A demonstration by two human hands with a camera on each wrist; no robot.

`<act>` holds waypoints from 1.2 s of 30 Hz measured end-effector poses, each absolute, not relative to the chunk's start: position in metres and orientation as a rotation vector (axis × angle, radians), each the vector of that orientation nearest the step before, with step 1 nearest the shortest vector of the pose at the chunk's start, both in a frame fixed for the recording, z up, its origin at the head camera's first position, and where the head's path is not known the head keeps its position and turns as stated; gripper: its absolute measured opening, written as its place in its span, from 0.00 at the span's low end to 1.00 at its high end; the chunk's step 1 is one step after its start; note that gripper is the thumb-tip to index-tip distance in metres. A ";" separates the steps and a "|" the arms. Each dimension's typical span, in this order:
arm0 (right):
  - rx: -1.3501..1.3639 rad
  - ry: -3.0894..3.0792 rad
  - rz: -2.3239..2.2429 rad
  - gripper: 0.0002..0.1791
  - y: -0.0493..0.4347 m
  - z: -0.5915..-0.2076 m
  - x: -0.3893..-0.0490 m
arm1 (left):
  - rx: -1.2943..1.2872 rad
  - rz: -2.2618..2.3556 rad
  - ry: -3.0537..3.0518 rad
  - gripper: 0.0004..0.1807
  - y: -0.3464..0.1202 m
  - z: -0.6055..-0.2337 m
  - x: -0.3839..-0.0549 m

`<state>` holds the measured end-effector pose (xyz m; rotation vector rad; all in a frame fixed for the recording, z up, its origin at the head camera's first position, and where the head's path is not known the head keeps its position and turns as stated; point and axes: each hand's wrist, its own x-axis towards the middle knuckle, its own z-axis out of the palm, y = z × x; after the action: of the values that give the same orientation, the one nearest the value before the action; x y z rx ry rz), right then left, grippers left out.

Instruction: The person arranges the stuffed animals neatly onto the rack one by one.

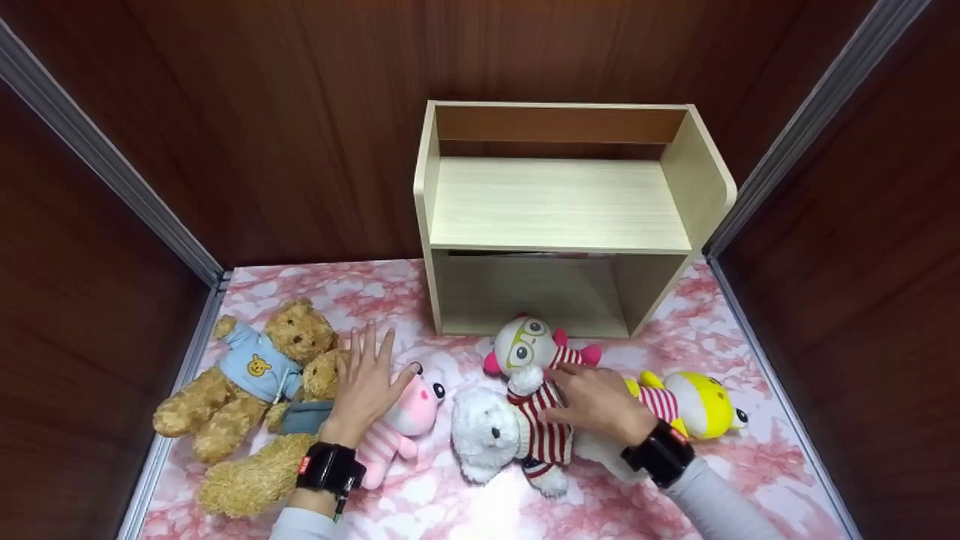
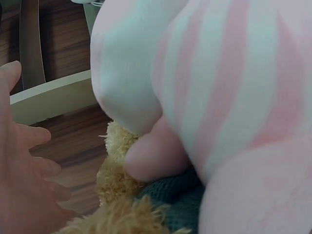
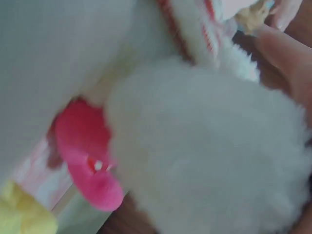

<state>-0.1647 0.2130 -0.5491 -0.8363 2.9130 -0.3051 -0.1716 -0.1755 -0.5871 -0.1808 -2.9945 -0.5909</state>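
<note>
My left hand (image 1: 367, 390) is spread flat, fingers straight, over a small brown teddy bear (image 1: 319, 375) in grey-green clothes. Beside its thumb lies a pink striped plush toy (image 1: 415, 409), whose striped body (image 2: 219, 73) fills much of the left wrist view. My right hand (image 1: 600, 401) lies over a white teddy bear (image 1: 484, 435) in a red-striped sweater, fingers loosely extended across the sweater and thumb apart. White fur (image 3: 204, 146) covers most of the right wrist view, hiding most of that hand. Just beyond its fingers is a plush toy with yellow-rimmed glasses (image 1: 521, 346).
A two-level pale wooden shelf (image 1: 559, 202) stands at the back. A brown teddy bear in a blue hoodie (image 1: 259, 367) lies at the left, and a yellow-and-white plush toy (image 1: 701, 405) at the right. Dark wood-grain walls (image 1: 300, 150) surround the pink marbled surface (image 1: 750, 480).
</note>
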 end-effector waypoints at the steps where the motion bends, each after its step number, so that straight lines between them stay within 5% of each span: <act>1: -0.821 2.903 -0.270 0.44 0.210 -0.550 -0.165 | -0.185 -0.590 -2.991 0.45 -0.175 -0.587 -0.171; 18: -0.731 2.790 -0.123 0.32 0.193 -0.571 -0.171 | -0.166 -0.644 -3.001 0.47 -0.167 -0.596 -0.163; 30: -0.829 2.476 -0.694 0.17 0.230 -0.567 -0.179 | -0.173 -0.738 -2.769 0.45 -0.158 -0.599 -0.156; 36: -0.683 2.288 -1.162 0.23 0.243 -0.562 -0.181 | -0.211 -0.794 -2.567 0.40 -0.145 -0.599 -0.154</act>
<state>-0.1809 0.2425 -0.5624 -0.6832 2.2877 -1.1617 -0.1536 -0.1451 -0.5986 -0.2107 -2.5671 -0.7938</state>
